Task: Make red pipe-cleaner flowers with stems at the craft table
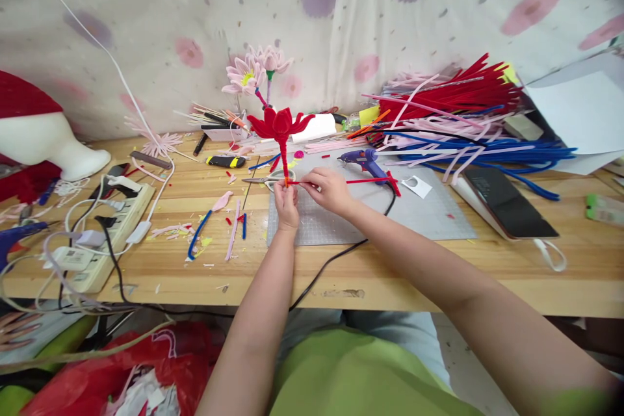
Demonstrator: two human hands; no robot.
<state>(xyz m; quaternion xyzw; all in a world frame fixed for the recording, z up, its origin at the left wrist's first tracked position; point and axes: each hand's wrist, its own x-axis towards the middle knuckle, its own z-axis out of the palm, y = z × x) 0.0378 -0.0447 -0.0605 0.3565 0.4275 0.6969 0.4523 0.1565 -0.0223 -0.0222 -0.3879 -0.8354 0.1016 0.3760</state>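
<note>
My left hand (287, 207) grips the lower end of the stem of a red pipe-cleaner flower (283, 123), which stands upright above the fingers. A bit of orange shows at the stem's base. Close beside it, my right hand (325, 190) pinches a red pipe cleaner (365, 180) that stretches from the flower's stem out to the right. Both hands are over the left part of a grey cutting mat (419, 224). Scissors (268, 181) lie just behind the left hand. Past the right hand rests a purple glue gun (363, 159), its black cable running under my right forearm.
Bundles of red, pink and blue pipe cleaners (453, 94) fill the back right, near a phone (511, 201). Pink flowers (246, 75) stand at the back. A power strip (117, 234) with tangled cables, a utility knife (225, 161) and scraps lie left. Another person's hand (17, 331) shows lower left.
</note>
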